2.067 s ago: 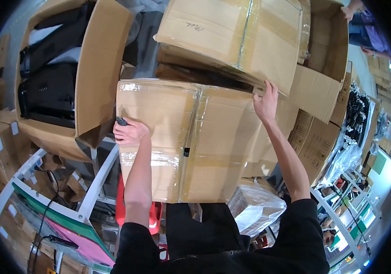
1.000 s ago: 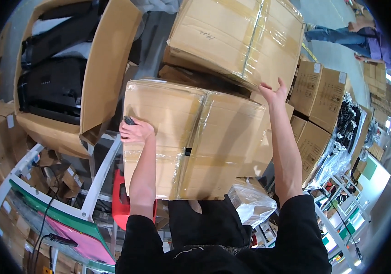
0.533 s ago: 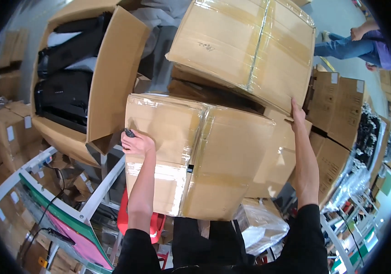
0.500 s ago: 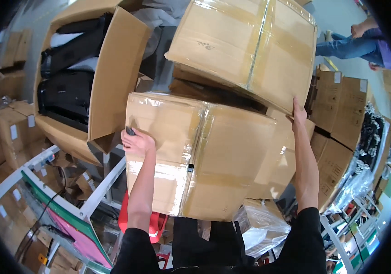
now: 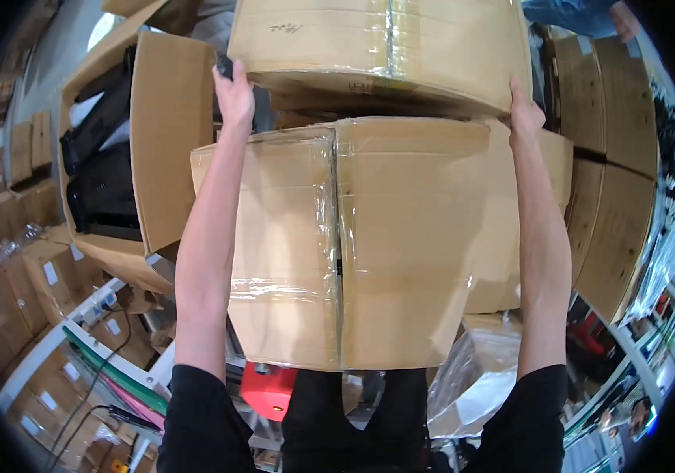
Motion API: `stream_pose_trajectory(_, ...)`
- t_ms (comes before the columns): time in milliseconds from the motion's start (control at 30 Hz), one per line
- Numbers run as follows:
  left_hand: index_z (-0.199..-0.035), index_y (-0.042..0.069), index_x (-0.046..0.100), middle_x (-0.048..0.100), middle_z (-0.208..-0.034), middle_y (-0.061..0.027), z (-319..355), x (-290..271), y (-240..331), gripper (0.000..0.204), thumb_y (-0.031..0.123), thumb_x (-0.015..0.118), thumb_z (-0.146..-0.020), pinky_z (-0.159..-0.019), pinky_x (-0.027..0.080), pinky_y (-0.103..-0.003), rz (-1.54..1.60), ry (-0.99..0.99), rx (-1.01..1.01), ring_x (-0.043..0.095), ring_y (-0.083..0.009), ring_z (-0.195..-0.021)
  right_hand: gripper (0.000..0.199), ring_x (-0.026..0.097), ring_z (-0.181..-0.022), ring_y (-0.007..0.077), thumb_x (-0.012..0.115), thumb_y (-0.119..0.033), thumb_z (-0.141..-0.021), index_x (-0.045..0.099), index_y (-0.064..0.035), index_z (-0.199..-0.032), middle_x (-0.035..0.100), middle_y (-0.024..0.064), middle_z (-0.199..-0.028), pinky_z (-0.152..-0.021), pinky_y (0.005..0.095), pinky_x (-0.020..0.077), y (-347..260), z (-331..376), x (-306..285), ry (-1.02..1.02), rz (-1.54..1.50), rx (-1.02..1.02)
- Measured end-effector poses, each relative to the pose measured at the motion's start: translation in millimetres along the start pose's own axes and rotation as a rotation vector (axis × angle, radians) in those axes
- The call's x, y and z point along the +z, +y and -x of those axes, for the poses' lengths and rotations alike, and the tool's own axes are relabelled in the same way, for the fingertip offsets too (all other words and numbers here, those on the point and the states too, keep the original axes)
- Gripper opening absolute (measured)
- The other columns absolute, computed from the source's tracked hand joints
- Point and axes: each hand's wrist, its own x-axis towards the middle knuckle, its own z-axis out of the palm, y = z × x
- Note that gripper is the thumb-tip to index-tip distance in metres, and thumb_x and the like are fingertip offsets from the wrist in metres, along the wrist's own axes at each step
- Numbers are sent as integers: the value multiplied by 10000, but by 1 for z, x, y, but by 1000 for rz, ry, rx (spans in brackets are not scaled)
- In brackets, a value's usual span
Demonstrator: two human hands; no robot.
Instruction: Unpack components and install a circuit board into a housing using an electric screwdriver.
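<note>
A large taped cardboard box (image 5: 314, 47) lies at the top of the view, tilted, its near edge above a dark gap. At its left near corner is my left hand (image 5: 235, 98), closed around a small black object (image 5: 225, 65) whose kind I cannot make out; fingers lie against the box side. My right hand (image 5: 525, 118) grips the right near corner, thumb up along the side and fingers partly hidden beneath. Closer to me stands a second taped cardboard box (image 5: 408, 236), between my forearms and in front of my legs.
On the left, an open carton (image 5: 172, 134) holds black molded items (image 5: 105, 197). Stacked cartons (image 5: 621, 102) stand at right. A plastic-wrapped box (image 5: 475, 386) and a red object (image 5: 266, 390) sit low by my legs. White frames (image 5: 77, 335) flank me; a person's arm (image 5: 624, 20) shows at upper right.
My left hand has moved from the nearer box up to the far box's left corner. My right hand stays at the far box's right corner. The view has shifted.
</note>
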Motion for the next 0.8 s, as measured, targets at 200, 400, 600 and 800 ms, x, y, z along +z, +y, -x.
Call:
stream_pose_trajectory(200,-1145,43,434,552,-1027,-61,-1,0,5,268,223,486,-952,-744,479,-325,-84,-38,-50,535,-157,-888,636,642,-828,216,749,-470,-707,623,85,-991,654,151,-930,-695,356,542,17,-6,5,125,30,-42)
stream_pose_trajectory(400,-1235,144,391,520,-1144,-32,-17,2,-2,332,229,513,-938,-710,476,-377,179,177,-142,532,-184,-972,526,646,-887,312,700,-460,-742,671,3,-991,672,195,-926,-814,375,480,-7,15,12,182,78,-174)
stream_pose_trajectory(600,-1290,219,370,505,-1228,-29,-3,2,8,370,274,498,-947,-729,469,-387,366,213,-160,533,-205,-1007,414,628,-920,342,655,-433,-770,692,-84,-989,675,163,-935,-829,399,472,-23,7,-3,181,79,-90)
stream_pose_trajectory(800,-1179,65,492,558,-1107,-31,24,19,141,340,305,522,-940,-797,401,-243,455,145,30,505,-135,-1015,356,668,-798,289,602,-384,-773,698,-96,-959,685,144,-871,-734,340,517,-140,-26,-75,251,336,-266)
